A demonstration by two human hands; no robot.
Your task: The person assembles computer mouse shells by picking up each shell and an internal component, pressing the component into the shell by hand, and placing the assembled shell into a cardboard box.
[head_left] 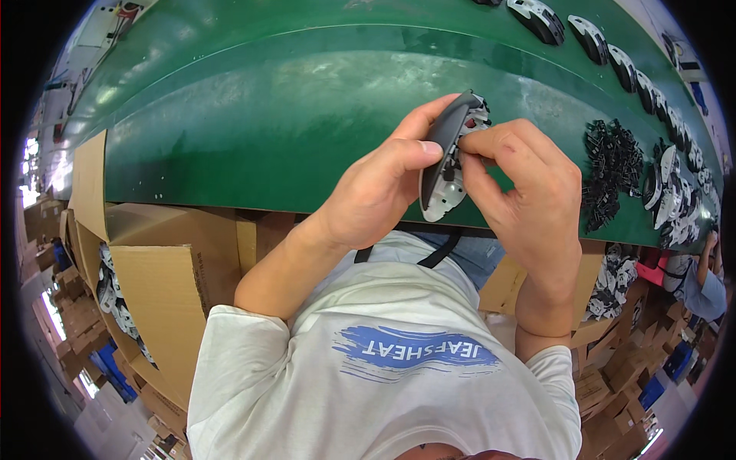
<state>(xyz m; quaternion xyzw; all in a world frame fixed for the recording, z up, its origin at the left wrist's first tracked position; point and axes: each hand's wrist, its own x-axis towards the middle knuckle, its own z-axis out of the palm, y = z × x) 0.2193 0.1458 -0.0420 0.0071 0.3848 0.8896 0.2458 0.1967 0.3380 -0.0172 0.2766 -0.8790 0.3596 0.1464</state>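
An open cardboard box (pixel 157 299) holds white parts at far left. The left hand (pixel 376 180) grips a curved grey-and-white plastic housing (pixel 432 178) above the green surface's (pixel 253 130) near edge. The right hand's (pixel 529 180) narrowed fingertips meet its inner side, any pinched part hidden. Rightward lie black plastic pieces (pixel 609 172), then heaped white-and-black housings (pixel 671 188).

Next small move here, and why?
I'd probably press gently with the right hand at the grey-and-white shell's inner side: its fingers are already bent in there, and the left hand braces the grey outside. Whether those fingers pinch a loose part is hidden, so go lightly.
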